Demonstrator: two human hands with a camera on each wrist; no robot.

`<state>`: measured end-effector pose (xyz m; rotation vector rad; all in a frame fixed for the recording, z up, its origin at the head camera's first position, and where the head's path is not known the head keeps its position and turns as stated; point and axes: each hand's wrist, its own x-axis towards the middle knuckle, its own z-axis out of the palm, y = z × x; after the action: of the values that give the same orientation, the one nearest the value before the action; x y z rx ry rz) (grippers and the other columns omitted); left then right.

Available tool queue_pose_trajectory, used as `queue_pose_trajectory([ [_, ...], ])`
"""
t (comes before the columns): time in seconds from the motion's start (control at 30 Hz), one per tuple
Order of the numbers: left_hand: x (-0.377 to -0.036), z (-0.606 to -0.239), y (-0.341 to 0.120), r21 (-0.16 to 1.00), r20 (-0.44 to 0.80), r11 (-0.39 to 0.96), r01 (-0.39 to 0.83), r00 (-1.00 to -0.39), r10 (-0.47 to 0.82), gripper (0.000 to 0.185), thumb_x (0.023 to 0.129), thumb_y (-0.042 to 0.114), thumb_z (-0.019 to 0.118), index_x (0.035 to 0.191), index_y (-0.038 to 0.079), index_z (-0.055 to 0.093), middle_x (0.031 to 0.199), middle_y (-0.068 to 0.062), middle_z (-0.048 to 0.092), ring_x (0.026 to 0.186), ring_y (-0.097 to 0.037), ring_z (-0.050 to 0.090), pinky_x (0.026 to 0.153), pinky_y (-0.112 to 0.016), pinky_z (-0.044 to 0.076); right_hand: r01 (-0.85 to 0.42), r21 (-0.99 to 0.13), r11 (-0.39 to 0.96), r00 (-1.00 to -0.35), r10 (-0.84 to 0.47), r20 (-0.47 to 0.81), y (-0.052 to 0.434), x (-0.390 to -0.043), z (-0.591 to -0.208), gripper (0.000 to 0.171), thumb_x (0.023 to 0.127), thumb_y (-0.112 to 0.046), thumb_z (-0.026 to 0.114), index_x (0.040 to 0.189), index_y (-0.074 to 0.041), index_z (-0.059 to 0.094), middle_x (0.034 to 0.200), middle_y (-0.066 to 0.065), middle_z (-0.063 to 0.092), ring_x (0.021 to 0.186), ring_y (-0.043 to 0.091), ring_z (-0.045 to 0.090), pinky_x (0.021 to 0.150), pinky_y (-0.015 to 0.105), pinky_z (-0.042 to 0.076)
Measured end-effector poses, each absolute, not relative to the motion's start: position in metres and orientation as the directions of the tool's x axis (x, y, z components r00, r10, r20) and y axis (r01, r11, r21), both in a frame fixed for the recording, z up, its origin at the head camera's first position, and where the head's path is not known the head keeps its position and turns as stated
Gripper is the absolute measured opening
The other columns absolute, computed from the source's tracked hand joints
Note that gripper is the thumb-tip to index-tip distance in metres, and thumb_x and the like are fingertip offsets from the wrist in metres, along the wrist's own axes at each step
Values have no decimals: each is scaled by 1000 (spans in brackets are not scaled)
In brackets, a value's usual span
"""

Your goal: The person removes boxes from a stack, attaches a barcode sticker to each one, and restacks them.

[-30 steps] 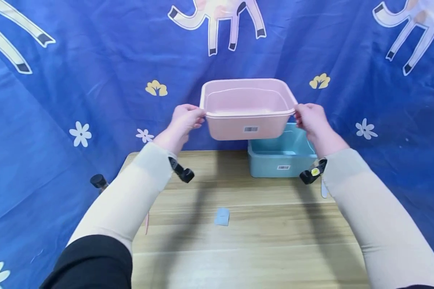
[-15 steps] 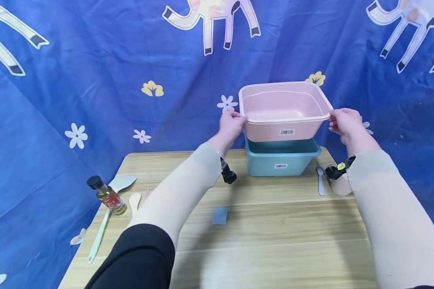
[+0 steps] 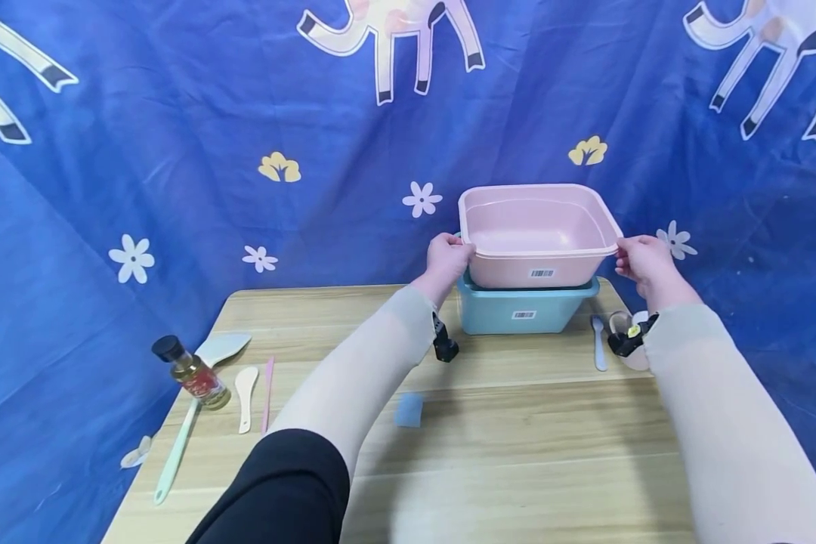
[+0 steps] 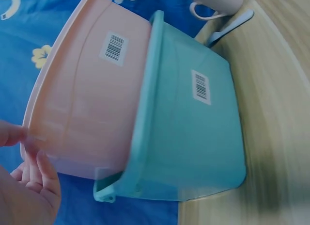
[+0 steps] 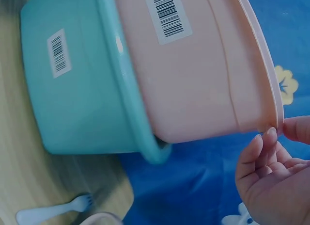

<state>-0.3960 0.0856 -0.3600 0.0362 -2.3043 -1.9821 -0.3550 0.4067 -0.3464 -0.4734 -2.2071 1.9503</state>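
A bottle (image 3: 193, 372) with a dark cap is standing near the counter's (image 3: 517, 468) left edge, with a pale green spatula (image 3: 193, 408) lying just behind and beside it, its handle running toward the near left corner. Just right of these a small white spoon (image 3: 245, 385) and a thin pink stick (image 3: 268, 393) are lying side by side. Farther right, a small blue pad (image 3: 408, 410) is lying flat near the counter's middle. Behind it, the left hand (image 3: 449, 259) is gripping the left rim of the pink tub (image 3: 537, 234), fingers under the lip and thumb on top; the left wrist view is showing the fingertips (image 4: 41, 169) pressing the tub's corner. The pink tub is sitting partly inside the blue tub (image 3: 523, 308), which is standing at the back of the counter against the blue cloth (image 3: 177, 151); the pink one is nested only partway, its rim well above the blue rim, and both barcodes are facing the person. The right hand (image 3: 642, 261) is pinching the pink tub's right rim, thumb on top and fingers (image 5: 252, 159) curled beneath. Right of the blue tub, a pale fork (image 3: 597, 341) is lying on the counter, and just beyond it a cup (image 4: 215, 3) is standing near the right edge.
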Motion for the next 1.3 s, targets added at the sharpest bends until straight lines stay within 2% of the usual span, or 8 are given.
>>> queue_pose_trajectory([
  [0.4,-393,-381,79,972,2,232,-24,-994,-108,12,83,4,67,87,3,56,81,-5,52,76,-19,52,64,-26,45,213,-965,152,-925,348,-149,397,-356,-374,15,104,-17,45,105,-4,52,69,-7,54,59,3,51,58,17,50],
  [0.53,-392,-389,77,963,-9,268,-39,-994,-113,23,83,5,67,103,-1,58,94,-9,56,85,-21,54,71,-28,48,234,-961,144,-925,339,-175,394,-355,-384,15,103,-15,45,105,-2,51,70,-6,55,58,3,52,56,16,50],
  [0.63,-390,-395,76,953,-26,299,-58,-994,-109,36,84,7,68,117,1,55,109,-12,59,94,-22,55,78,-30,50,258,-954,153,-919,342,-193,393,-353,-391,15,103,-14,45,104,-1,52,71,-5,55,56,3,52,55,17,49],
  [0.73,-388,-400,75,946,-31,319,-62,-995,-100,41,85,8,67,124,5,52,118,-13,58,100,-23,56,83,-32,50,283,-948,145,-911,350,-218,391,-351,-398,15,103,-13,45,102,0,52,70,-5,54,54,3,51,53,17,48],
  [0.9,-384,-400,74,933,-33,354,-63,-995,-93,40,86,9,68,122,5,53,116,-12,59,102,-24,55,84,-33,50,304,-942,141,-901,363,-236,390,-350,-405,13,102,-12,47,102,0,52,67,-6,54,52,3,50,54,18,49],
  [1.13,-383,-401,70,923,-35,378,-68,-995,-95,40,88,13,67,124,4,52,122,-17,60,104,-25,56,86,-34,49,304,-930,209,-893,403,-202,383,-352,-405,15,101,-13,49,107,1,52,70,-5,54,52,4,51,56,21,51],
  [1.3,-383,-404,65,922,-57,377,-86,-995,-86,45,90,22,68,126,4,51,120,-15,59,104,-25,56,88,-35,49,324,-899,296,-875,454,-166,378,-351,-406,28,101,-19,49,116,5,49,85,5,55,53,6,51,55,22,51],
])
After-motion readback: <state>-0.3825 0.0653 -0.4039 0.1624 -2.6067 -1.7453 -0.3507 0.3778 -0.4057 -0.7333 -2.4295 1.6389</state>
